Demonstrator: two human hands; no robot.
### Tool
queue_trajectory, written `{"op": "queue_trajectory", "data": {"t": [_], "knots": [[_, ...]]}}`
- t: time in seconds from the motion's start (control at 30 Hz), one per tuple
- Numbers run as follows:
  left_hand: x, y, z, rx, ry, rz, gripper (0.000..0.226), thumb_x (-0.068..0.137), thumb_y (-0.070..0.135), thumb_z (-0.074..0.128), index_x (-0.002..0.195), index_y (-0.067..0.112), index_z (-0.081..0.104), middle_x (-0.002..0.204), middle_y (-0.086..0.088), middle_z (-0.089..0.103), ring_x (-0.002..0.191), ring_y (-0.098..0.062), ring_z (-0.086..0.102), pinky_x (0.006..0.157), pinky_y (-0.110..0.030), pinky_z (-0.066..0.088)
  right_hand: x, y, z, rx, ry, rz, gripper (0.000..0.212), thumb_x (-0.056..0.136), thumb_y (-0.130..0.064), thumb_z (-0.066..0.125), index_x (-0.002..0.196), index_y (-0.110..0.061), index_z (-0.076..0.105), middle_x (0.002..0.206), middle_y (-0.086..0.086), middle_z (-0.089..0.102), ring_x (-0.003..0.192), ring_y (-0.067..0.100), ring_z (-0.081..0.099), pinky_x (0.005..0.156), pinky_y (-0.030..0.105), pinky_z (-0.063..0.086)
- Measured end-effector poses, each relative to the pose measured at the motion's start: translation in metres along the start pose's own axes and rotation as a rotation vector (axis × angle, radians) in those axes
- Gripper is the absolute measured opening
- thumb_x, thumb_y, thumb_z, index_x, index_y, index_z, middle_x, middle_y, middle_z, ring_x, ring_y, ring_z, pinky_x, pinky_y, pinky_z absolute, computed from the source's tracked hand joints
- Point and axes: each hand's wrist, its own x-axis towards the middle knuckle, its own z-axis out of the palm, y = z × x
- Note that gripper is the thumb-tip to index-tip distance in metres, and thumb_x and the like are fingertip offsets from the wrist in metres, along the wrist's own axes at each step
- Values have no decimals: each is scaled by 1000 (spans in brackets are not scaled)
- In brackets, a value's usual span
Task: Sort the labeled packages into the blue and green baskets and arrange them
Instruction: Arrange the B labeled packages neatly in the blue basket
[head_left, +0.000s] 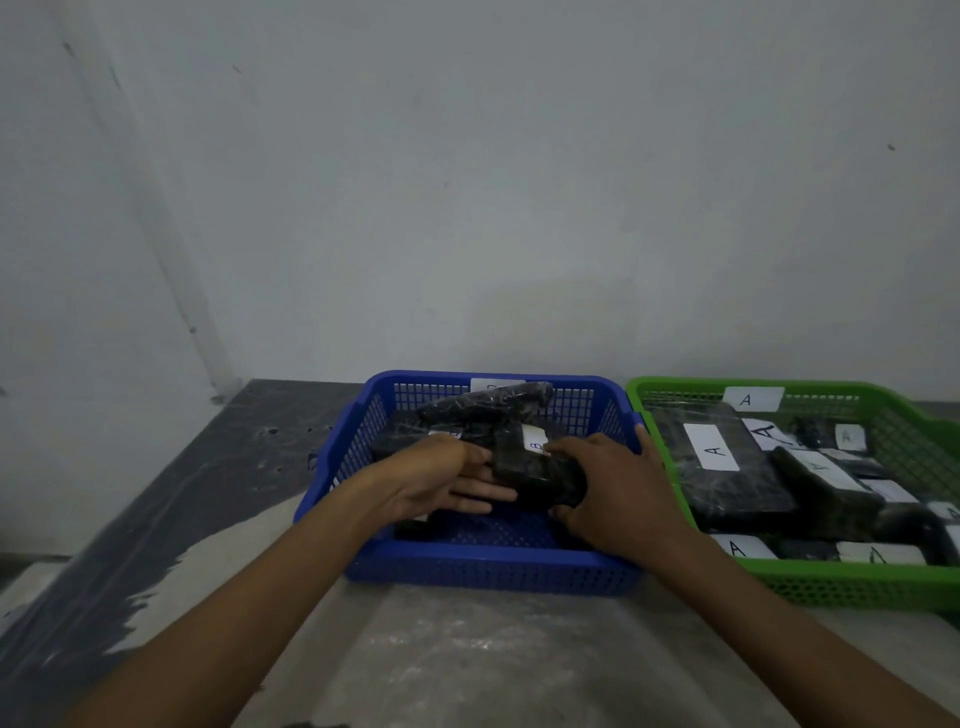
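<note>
Inside the blue basket (483, 569), both hands work on a black package (535, 467) wrapped in plastic, which bears a white label with the letter B. The left hand (441, 480) lies against the package's left side, its fingers stretched out flat and close together, reaching partly under the wrap. The right hand (608, 493) closes on the package from the right, thumb near the label and fingers curled round the near lower edge, so the package is clamped between the two hands over the basket floor. Behind it, more black packages lie in the same basket, and a long one (488, 402) leans toward the back wall, where a white tag is partly hidden. Just beside the blue basket, on its right and touching or nearly touching it, stands the green basket (852, 587), marked with a white tag reading A on its back wall. It holds several black packages (722, 483) with white A labels, some flat and some overlapping. Both baskets sit on a grey table (467, 660) against a pale wall (467, 182).
</note>
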Motion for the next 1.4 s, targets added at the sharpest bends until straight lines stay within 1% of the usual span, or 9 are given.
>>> {"op": "queue_trajectory", "data": {"t": [0.13,0.2,0.3,0.4,0.5,0.7,0.97,1.23,1.4], "knots": [[-1,1,-9,343,101,87,27,98,8,42,107,19,64,98,0,74,86,-11,72,61,-20,54,8,-6,4,-121,-78,-41,74,71,-48,72,137,-42,40,128,-3,55,124,21,47,115,56,-5],[3,0,-20,651,333,268,19,91,10,56,103,24,61,96,5,67,82,-7,66,59,-15,47,9,-6,5,-105,-74,-33,71,75,-44,72,138,-41,39,128,-3,56,125,22,46,116,55,3],[11,6,-36,1032,610,574,44,79,15,71,119,20,51,115,-1,54,96,-14,54,75,-25,47,8,-6,5,-57,-38,-29,65,78,-35,69,137,-41,43,123,-2,59,122,21,49,117,53,11],[25,23,-43,1260,581,593,67,79,22,73,138,17,41,135,-6,45,121,-23,45,97,-37,44,8,-6,3,31,0,-36,60,80,-26,70,135,-37,50,121,0,59,118,22,53,117,51,15],[40,30,-46,1391,551,543,49,84,27,69,129,18,52,126,-6,57,112,-24,55,88,-35,45,7,-7,1,67,62,-52,55,81,-23,70,133,-33,55,119,0,60,112,21,55,116,45,20],[34,24,-54,1447,707,705,33,81,32,66,113,22,63,103,0,70,90,-20,64,72,-33,49,2,-6,-1,199,275,-139,37,82,-6,67,117,-17,70,111,3,66,98,24,58,90,33,47],[-20,40,-91,1219,960,1005,37,76,32,75,112,24,67,97,4,73,78,-15,67,62,-22,46,37,-18,-7,462,472,-223,36,73,17,67,99,-7,75,102,8,62,88,15,56,79,0,40],[-37,27,-98,1184,884,989,36,76,30,77,110,23,68,100,6,71,84,-13,66,67,-28,53,81,-39,17,546,260,-219,39,70,20,57,85,-12,74,96,5,60,87,17,57,79,28,53],[-25,17,-88,1216,830,965,38,76,30,77,111,19,68,104,3,69,87,-17,65,71,-34,53,84,-26,27,619,135,-187,40,71,20,60,82,-15,75,93,-3,71,88,12,65,74,8,48]]}}
